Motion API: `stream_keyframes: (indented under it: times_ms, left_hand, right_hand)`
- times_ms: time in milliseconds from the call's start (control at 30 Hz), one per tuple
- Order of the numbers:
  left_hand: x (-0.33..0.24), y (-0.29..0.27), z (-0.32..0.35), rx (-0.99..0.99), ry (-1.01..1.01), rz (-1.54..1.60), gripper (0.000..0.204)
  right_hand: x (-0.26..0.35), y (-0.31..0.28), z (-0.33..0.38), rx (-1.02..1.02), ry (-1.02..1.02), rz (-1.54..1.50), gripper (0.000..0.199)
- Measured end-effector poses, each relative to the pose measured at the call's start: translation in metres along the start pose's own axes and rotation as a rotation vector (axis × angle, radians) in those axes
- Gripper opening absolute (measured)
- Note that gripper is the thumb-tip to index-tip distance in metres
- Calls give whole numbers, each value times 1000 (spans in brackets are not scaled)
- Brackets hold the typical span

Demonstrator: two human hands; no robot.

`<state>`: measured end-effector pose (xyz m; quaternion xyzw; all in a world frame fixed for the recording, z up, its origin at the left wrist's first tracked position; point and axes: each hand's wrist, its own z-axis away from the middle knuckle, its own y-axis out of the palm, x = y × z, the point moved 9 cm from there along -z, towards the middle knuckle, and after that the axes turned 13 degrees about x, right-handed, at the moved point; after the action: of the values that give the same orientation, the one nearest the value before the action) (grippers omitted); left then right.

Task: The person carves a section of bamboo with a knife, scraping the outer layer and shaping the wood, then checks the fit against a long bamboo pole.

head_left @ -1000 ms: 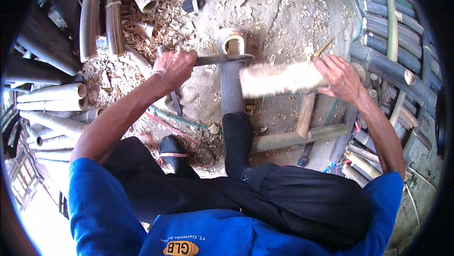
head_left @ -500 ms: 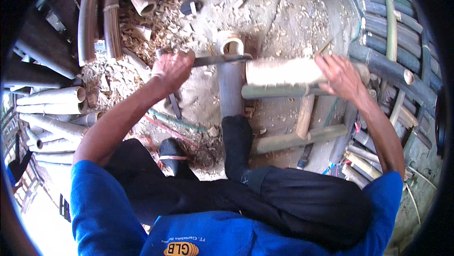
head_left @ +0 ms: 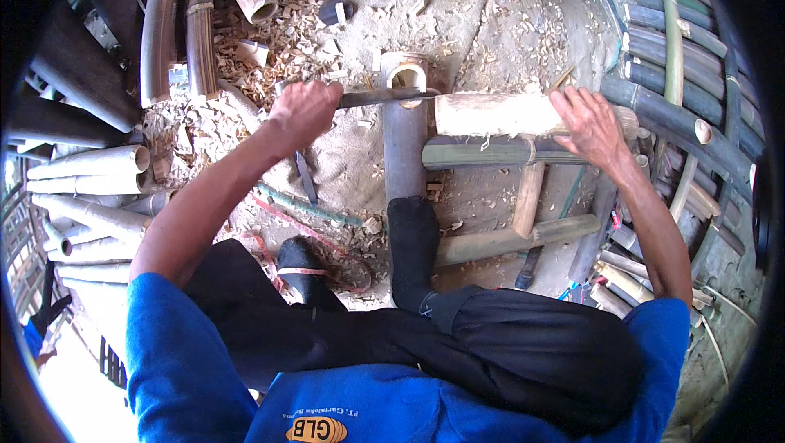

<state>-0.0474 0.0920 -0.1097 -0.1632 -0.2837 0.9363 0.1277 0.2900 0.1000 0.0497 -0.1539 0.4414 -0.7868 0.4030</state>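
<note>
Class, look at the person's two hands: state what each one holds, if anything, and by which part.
The left hand grips a long metal blade by its handle end. The right hand rests palm-down on the right end of the pale, peeled bamboo section, steadying it.

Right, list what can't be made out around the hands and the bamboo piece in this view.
- Head view: the handle of the blade is hidden inside the closed left hand.
- Head view: the far end of the pale bamboo piece is covered by the right hand, so its cut face cannot be seen.
- Head view: where the blade's tip meets the bamboo piece is too small to tell.
- Head view: the stacked poles at left are cut off by the fisheye rim.
</note>
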Motion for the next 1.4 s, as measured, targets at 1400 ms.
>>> stream_keyframes:
  times_ms: [1400]
  left_hand:
    - [17,-33,-22,-203,342,90,54]
  right_hand:
    - [43,58,16,125,443,-1249,85]
